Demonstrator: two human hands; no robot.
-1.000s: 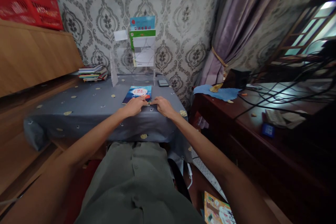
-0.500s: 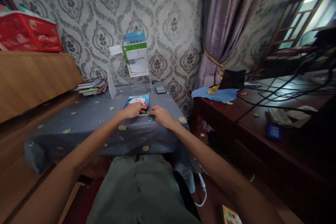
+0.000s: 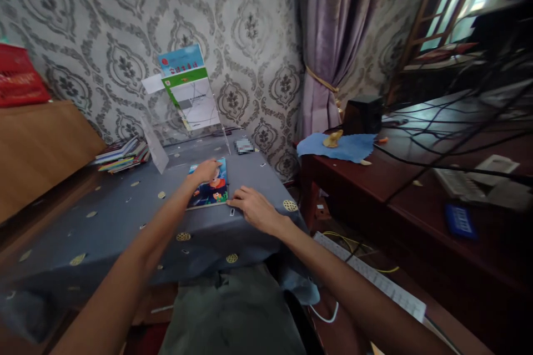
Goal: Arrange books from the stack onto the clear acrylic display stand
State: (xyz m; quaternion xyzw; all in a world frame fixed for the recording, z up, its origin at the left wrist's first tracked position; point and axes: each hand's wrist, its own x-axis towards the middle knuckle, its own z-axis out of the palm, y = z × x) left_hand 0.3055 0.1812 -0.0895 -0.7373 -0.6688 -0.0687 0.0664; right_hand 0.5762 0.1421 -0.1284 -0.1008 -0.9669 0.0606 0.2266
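Note:
A thin picture book [image 3: 216, 191] with a dark blue, colourful cover lies closed on the cloth-covered table. My left hand [image 3: 206, 171] rests on the upper part of its cover, fingers stretched across it. At the lower right corner of the book, my right hand [image 3: 256, 209] has its thumb and finger close together on the edge. Whether a page is lifted there is too small to tell. Behind the book, a clear stand holds an upright booklet [image 3: 195, 101] with a green band and a blue one above it.
The table [image 3: 112, 216] has a grey patterned cloth. Stacked books [image 3: 125, 152] lie at its left, and a small blurred grey object [image 3: 244, 146] at the back. To the right, a dark red desk [image 3: 400, 177] bears a blue cloth [image 3: 310, 146], a black speaker [image 3: 364, 113] and tangled cables.
The view has come closer and turned right. My left hand has moved up the cover from its lower part, showing more of the picture. The right hand stays at the lower right corner.

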